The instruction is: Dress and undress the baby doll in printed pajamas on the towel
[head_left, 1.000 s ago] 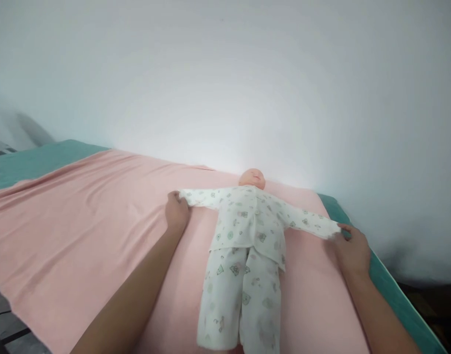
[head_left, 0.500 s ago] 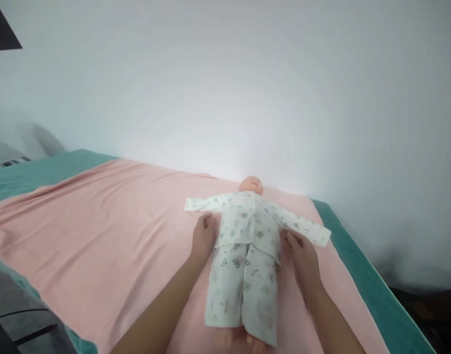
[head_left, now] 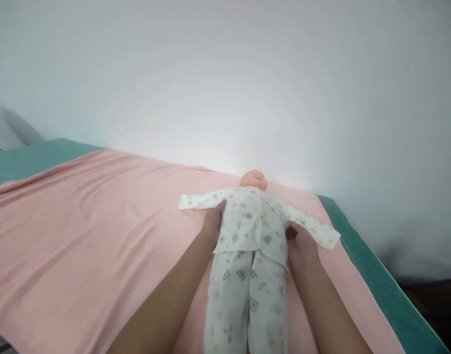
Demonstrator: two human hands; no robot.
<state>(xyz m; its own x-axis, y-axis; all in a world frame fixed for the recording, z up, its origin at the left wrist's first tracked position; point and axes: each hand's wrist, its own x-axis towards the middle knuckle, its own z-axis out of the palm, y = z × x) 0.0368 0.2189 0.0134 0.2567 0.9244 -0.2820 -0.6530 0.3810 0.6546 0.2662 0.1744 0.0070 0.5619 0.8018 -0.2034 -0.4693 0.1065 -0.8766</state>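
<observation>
The pink sheet [head_left: 100, 236] lies over a green cover [head_left: 376, 275]. On the sheet, nearer its right edge than its left, the doll [head_left: 243, 221] lies chest up, sleeves spread, its head close to the far edge. Its long axis runs from there towards the near side; the right-hand cuff reaches the right edge. The feet, visible half a second ago, are now cut off by the frame. Both hands have moved up to the armpits: the left hand [head_left: 213, 223] with thumb raised, the right hand [head_left: 302, 248] curled. Their fingers are largely hidden, so I cannot tell whether either grips.
</observation>
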